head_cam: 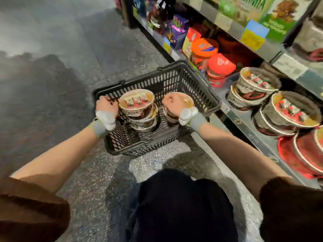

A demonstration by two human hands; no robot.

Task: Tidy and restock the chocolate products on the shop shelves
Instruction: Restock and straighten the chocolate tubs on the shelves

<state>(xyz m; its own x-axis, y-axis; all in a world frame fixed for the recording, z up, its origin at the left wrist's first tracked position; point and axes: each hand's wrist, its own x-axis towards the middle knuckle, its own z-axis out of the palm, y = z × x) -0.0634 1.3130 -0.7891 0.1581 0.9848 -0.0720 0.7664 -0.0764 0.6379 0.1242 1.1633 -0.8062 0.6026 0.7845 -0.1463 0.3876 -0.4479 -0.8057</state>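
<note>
Clearly, left hand (106, 104) clenched on the basket (206, 95) rim, right hand (174, 104) grasping a tub (187, 100), the leaning left stack (139, 110) may topple.

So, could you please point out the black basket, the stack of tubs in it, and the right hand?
black basket (208, 95): head view, far right rim.
stack of tubs (136, 100): head view, top tub's lid.
right hand (174, 102): head view, back of the hand.
</note>
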